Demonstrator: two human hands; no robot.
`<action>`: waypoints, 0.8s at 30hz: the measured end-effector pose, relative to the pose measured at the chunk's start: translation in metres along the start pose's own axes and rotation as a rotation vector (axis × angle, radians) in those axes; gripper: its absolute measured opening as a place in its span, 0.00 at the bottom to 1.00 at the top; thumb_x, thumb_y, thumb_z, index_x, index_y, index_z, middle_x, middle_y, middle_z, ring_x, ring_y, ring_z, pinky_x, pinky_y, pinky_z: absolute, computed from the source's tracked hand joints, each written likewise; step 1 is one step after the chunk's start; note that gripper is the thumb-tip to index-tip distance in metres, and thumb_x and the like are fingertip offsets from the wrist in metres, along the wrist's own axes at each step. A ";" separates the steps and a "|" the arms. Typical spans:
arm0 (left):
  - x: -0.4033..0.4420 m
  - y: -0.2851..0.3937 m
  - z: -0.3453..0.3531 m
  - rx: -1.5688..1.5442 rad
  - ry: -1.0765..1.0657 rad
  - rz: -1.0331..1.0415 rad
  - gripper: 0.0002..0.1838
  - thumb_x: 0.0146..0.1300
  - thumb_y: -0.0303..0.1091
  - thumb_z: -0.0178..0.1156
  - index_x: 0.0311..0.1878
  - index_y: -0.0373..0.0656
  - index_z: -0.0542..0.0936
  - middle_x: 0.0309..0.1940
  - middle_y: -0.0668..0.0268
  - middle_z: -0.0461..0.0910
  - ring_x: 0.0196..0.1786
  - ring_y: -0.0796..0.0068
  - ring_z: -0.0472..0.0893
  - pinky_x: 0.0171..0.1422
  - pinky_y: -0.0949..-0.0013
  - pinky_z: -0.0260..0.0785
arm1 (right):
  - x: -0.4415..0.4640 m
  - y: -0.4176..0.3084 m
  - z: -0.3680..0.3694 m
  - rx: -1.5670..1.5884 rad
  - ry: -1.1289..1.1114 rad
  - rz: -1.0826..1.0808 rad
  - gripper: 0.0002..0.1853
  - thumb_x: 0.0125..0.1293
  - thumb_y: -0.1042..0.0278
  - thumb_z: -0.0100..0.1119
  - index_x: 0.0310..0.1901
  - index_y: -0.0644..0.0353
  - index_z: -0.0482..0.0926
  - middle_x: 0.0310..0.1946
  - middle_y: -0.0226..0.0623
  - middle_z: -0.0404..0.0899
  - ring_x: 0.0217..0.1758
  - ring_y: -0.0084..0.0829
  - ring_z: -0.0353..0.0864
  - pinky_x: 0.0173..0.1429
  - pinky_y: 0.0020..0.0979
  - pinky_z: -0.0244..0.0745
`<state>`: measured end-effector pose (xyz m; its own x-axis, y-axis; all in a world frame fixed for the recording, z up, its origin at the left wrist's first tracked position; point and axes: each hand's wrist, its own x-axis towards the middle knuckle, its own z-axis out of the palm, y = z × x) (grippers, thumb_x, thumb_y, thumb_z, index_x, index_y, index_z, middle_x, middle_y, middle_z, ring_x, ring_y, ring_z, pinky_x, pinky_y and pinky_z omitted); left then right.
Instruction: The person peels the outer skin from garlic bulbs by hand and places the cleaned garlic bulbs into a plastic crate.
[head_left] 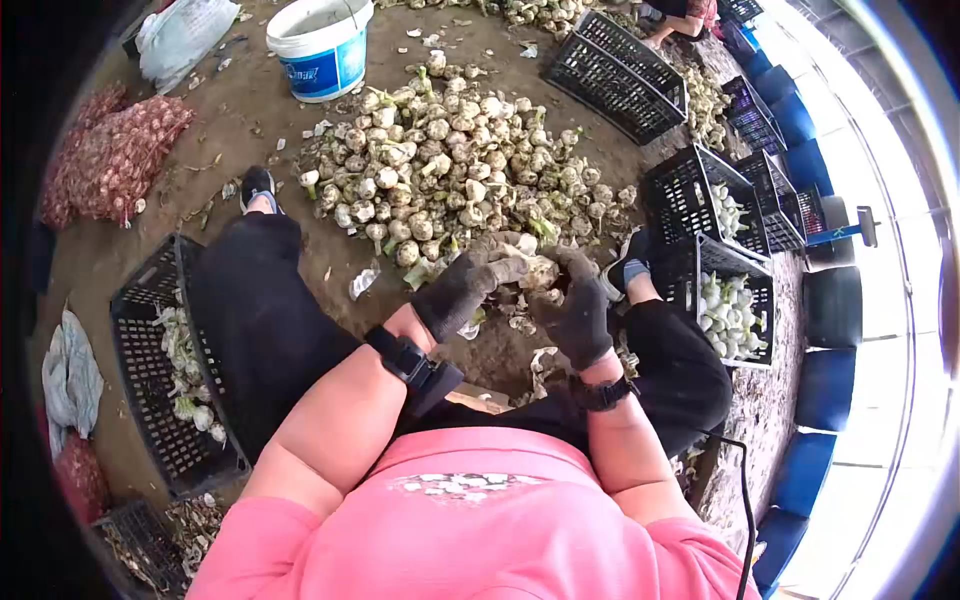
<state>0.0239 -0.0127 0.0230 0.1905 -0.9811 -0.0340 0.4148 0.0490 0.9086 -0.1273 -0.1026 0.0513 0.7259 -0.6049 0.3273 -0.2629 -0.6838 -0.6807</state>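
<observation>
Both my hands wear dark, soiled work gloves and meet in front of me at the near edge of a big heap of dirty garlic bulbs [450, 150]. A pale garlic bulb [540, 272] with loose outer skin sits between them. My left hand [465, 290] has its fingers closed on the bulb's left side. From the other side, my right hand [577, 312] grips the same bulb with thumb and fingers. Peeled skin scraps lie on the ground below the hands.
Left of my leg stands a black crate [165, 350] with some cleaned bulbs. Crates of white bulbs [730, 315] line the right side. A white-and-blue bucket [320, 55] and red mesh sacks [120, 155] stand farther off. Another person [685, 20] is at the top right.
</observation>
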 end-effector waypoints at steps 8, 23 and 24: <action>0.002 -0.005 0.002 -0.003 0.042 -0.021 0.15 0.64 0.33 0.51 0.52 0.40 0.73 0.37 0.67 0.78 0.36 0.82 0.76 0.42 0.76 0.69 | -0.011 -0.005 0.010 0.601 -0.013 0.264 0.19 0.59 0.65 0.56 0.51 0.63 0.71 0.42 0.37 0.76 0.46 0.30 0.76 0.49 0.29 0.72; 0.009 -0.015 0.010 0.017 0.186 -0.055 0.14 0.63 0.45 0.55 0.37 0.44 0.81 0.18 0.73 0.75 0.17 0.84 0.72 0.20 0.77 0.63 | -0.012 -0.011 0.015 0.020 0.047 0.014 0.27 0.50 0.73 0.64 0.55 0.64 0.72 0.38 0.37 0.76 0.31 0.28 0.73 0.36 0.28 0.71; 0.010 -0.017 0.004 0.062 0.146 -0.044 0.13 0.63 0.42 0.55 0.39 0.44 0.80 0.21 0.72 0.77 0.21 0.83 0.75 0.24 0.76 0.66 | -0.013 -0.009 0.017 0.120 0.026 0.063 0.26 0.50 0.73 0.64 0.54 0.64 0.73 0.38 0.37 0.76 0.31 0.26 0.73 0.36 0.28 0.71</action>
<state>0.0150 -0.0243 0.0093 0.3019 -0.9444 -0.1305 0.3711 -0.0097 0.9285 -0.1232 -0.0814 0.0419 0.6935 -0.6562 0.2974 -0.2280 -0.5915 -0.7734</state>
